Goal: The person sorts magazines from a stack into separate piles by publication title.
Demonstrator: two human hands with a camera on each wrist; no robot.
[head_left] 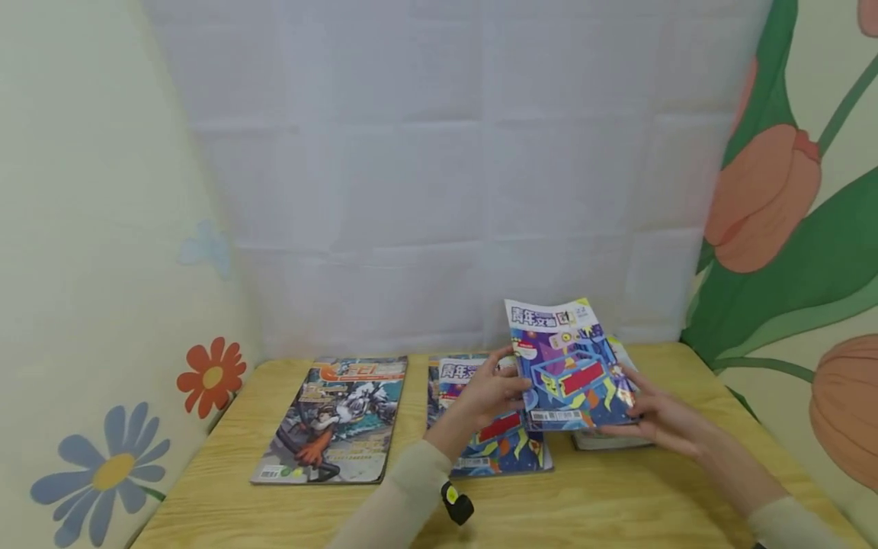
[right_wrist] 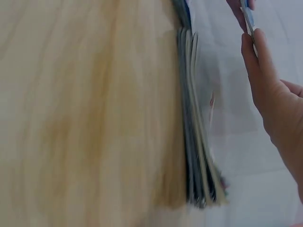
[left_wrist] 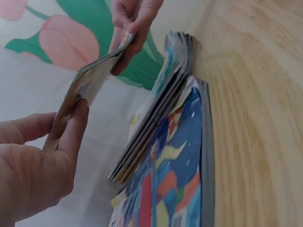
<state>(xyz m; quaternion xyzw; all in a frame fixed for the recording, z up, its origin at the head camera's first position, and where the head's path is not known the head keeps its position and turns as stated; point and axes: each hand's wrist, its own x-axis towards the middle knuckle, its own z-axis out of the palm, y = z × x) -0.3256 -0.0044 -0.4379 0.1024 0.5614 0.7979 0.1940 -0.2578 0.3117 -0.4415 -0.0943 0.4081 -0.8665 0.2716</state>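
Note:
I hold a blue magazine point(head_left: 568, 364) tilted up above the table, cover toward me. My left hand point(head_left: 504, 381) pinches its left edge; in the left wrist view the thumb and fingers of that hand point(left_wrist: 71, 127) clamp the magazine point(left_wrist: 90, 85). My right hand point(head_left: 641, 408) grips the right edge, and the left wrist view shows this hand point(left_wrist: 135, 21) at the far end. Below lie a matching blue magazine point(head_left: 494, 446) and a small stack of magazines point(head_left: 610, 440). That stack point(right_wrist: 196, 142) lies beside my right hand point(right_wrist: 272, 94) in the right wrist view.
A comic-style magazine point(head_left: 332, 419) lies flat on the left of the wooden table point(head_left: 617, 503). A white sheet hangs behind the table. Walls painted with flowers close in on both sides. A small black device with a yellow dot point(head_left: 456, 502) sits on my left wrist.

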